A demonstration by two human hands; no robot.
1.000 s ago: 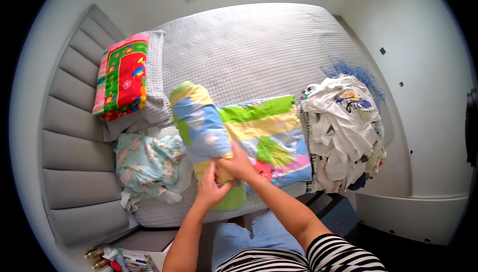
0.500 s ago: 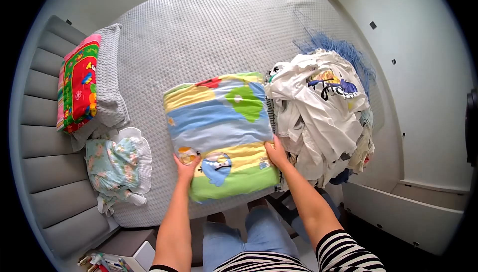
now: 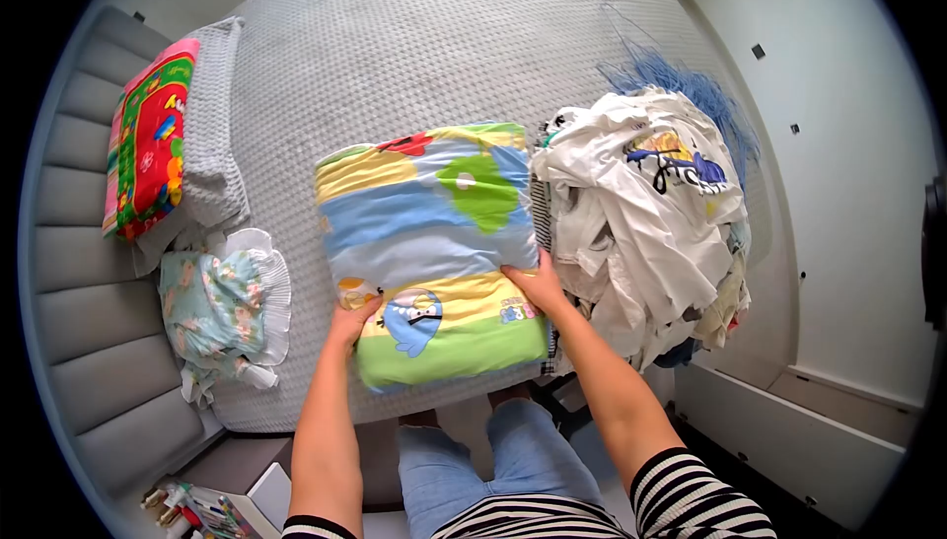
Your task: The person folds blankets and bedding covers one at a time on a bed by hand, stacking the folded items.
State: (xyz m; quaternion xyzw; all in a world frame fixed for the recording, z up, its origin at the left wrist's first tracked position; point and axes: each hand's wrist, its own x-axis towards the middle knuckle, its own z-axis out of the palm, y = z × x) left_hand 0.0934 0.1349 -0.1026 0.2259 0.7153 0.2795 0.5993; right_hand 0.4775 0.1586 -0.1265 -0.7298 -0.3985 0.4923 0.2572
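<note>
A folded quilt [image 3: 424,233] with blue, yellow and green bands and cartoon prints lies flat near the front edge of the bed. My left hand [image 3: 354,320] grips its left side, thumb on top and fingers out of sight at the edge. On the right side, my right hand [image 3: 538,286] holds the quilt in the same way, thumb on the upper face. A heap of white clothes [image 3: 631,204] lies right beside the quilt, close to my right hand.
The grey bed [image 3: 365,66] has a padded headboard [image 3: 89,292] at left. Near it lie a red and green patterned bundle [image 3: 153,144] on a grey pillow [image 3: 212,135] and a floral cloth [image 3: 212,302]. Blue stringy material [image 3: 681,90] sits behind the clothes.
The quilt was a rolled-up bundle on its left part a second ago; it now lies as a flat folded rectangle. My hands have moved apart, to its two sides.
</note>
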